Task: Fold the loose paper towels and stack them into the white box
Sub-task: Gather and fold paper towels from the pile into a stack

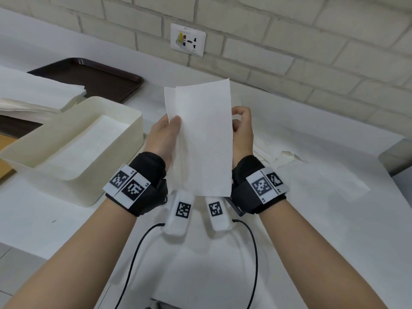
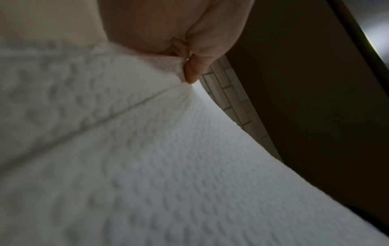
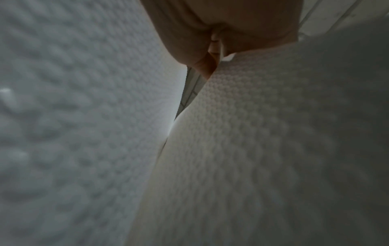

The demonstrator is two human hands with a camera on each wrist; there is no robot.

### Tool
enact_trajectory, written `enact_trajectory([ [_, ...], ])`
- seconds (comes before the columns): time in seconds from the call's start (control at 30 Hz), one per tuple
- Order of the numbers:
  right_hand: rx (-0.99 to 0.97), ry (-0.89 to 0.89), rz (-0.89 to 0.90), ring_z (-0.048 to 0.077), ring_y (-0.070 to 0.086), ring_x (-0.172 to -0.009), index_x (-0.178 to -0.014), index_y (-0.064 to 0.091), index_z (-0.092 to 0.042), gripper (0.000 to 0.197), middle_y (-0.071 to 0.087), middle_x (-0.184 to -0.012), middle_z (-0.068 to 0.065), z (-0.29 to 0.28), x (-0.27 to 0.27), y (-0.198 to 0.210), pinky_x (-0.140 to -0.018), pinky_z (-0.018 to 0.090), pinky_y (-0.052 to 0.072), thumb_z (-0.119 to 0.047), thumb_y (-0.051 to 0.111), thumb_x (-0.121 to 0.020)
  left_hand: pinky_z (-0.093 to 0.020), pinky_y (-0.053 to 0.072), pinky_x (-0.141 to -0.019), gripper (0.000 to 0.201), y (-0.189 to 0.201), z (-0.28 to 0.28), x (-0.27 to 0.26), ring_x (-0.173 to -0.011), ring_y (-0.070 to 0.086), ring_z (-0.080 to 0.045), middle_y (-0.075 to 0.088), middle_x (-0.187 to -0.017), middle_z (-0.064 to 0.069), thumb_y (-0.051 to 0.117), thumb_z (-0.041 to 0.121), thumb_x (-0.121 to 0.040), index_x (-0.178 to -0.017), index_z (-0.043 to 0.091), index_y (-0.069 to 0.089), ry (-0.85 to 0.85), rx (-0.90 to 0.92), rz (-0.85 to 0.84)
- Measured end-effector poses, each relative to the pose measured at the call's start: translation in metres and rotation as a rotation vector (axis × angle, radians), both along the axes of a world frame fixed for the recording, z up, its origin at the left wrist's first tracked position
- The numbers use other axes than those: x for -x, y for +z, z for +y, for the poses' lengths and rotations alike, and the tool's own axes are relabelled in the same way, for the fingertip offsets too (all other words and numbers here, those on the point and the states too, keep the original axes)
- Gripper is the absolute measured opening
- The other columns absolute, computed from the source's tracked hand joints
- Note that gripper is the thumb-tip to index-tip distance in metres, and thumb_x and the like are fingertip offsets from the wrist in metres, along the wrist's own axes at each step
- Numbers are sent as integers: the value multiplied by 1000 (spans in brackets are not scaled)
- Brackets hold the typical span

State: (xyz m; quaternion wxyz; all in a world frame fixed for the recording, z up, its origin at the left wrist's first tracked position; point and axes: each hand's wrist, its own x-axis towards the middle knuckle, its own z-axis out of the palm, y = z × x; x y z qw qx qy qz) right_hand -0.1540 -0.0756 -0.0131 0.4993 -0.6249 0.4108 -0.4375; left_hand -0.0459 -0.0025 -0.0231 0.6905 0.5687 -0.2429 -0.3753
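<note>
I hold a white paper towel point(image 1: 202, 139) upright in the air above the table, folded lengthwise into a tall strip. My left hand point(image 1: 166, 132) pinches its left edge, thumb on the front. My right hand point(image 1: 242, 128) grips its right edge with curled fingers. In the left wrist view the embossed paper towel point(image 2: 168, 166) fills the frame under my left hand point(image 2: 189, 66). The right wrist view shows two layers of the paper towel point(image 3: 263, 149) below my right hand point(image 3: 210, 55). The white box point(image 1: 124, 121) stands to the left, with folded towels point(image 1: 84, 150) lying inside.
A pile of loose paper towels point(image 1: 38, 94) lies on a dark brown tray point(image 1: 116, 79) at the back left. More loose towels point(image 1: 301, 166) lie on the white table at the right. A brick wall with a socket point(image 1: 188, 40) stands behind.
</note>
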Motion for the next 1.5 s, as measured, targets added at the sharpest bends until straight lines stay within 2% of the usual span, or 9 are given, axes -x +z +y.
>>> enact_trajectory([
  [0.2,-16,8,44,11,45,-66,-64,47,-20,37,49,-66,-8,7,-4,9,-69,26,38,-32,39,-98,-31,50,-85,23,2,3,-6,-96,63,-18,67,-102,2,36,16,-99,-107,17,58,-21,41,60],
  [0.33,-53,49,23,22,62,-97,-91,65,-9,58,67,-102,5,12,-8,20,-96,35,46,-64,49,-79,-33,49,-89,23,5,6,-11,-103,62,-21,66,-106,0,37,17,-99,-111,17,56,-17,50,87],
  [0.53,267,-42,201,22,59,-86,-90,67,-1,11,60,-94,3,13,-11,24,-82,28,48,-11,63,-85,-37,41,-104,36,6,8,-19,-117,55,-20,57,-129,-4,36,25,-100,-132,13,48,-23,80,178],
  [0.73,83,-29,25,30,62,-91,-93,58,10,21,64,-105,23,9,-11,19,-93,39,47,-10,55,-91,-33,46,-97,38,0,8,-18,-110,59,-18,61,-124,-3,38,28,-100,-133,10,47,-88,73,274],
  [0.83,137,-32,89,14,57,-84,-95,61,-6,10,62,-96,4,7,-13,15,-86,23,45,-11,52,-92,-26,53,-72,31,-1,7,-15,-87,66,-12,68,-104,2,41,27,-99,-124,13,54,-139,63,215],
  [0.97,324,-91,201,-1,46,-78,-103,64,0,18,49,-103,-5,-1,-13,9,-71,-3,34,-8,53,-92,-26,53,-76,29,-1,4,-13,-88,66,-11,69,-103,3,37,26,-101,-120,16,56,-120,59,182],
  [1.27,202,-25,192,-1,39,-42,-53,44,-17,40,43,-41,-18,-6,-1,12,-47,6,29,-5,54,-90,-31,48,-92,36,0,-8,-12,-110,59,-19,60,-124,-3,29,30,-102,-131,18,47,-65,56,186],
  [1.37,165,-10,216,7,46,-62,-78,61,2,19,55,-67,-6,-8,-4,6,-60,14,38,-9,53,-91,-37,45,-100,41,-2,-12,-5,-113,58,-16,59,-126,0,31,39,-100,-134,21,45,-109,46,148],
  [1.5,141,-41,203,17,54,-81,-90,64,-2,14,64,-93,11,-9,-4,0,-76,24,44,-11,54,-90,-31,52,-87,29,-6,-13,2,-99,66,-13,68,-110,2,46,36,-96,-120,23,57,-128,36,49],
])
